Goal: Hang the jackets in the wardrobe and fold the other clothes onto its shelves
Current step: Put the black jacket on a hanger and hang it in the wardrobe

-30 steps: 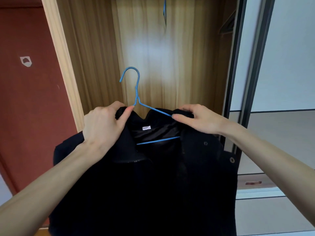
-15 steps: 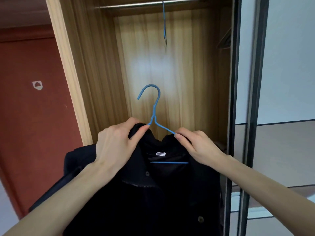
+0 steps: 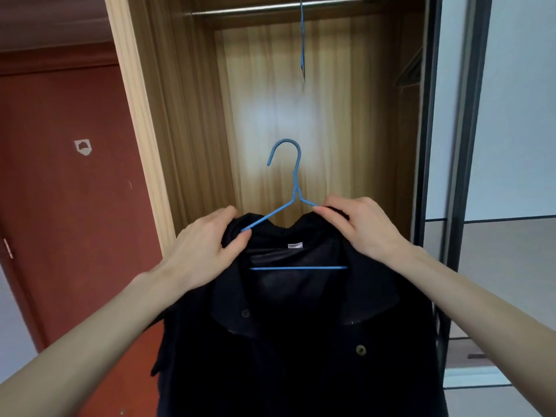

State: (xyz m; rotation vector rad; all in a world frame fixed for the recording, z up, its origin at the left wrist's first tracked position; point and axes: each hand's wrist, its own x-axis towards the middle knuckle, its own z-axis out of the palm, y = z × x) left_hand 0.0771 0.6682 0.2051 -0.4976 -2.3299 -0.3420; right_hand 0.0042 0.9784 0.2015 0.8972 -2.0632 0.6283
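Note:
A black jacket with buttons hangs on a blue wire hanger, held up in front of the open wardrobe. My left hand grips the jacket's left shoulder and the hanger arm under it. At the right shoulder my right hand pinches the collar and the hanger. The hanger's hook points up and left, well below the metal rail at the top of the wardrobe. The jacket's lower part runs out of view.
A second blue hanger hangs edge-on from the rail. The wooden wardrobe interior stands behind. A dark sliding-door frame borders it on the right, a light wooden post and a red door on the left.
The view has tilted up, bringing the rail into sight. The hanger and jacket have shifted right toward the wardrobe's middle, and my hands have moved apart on the shoulders.

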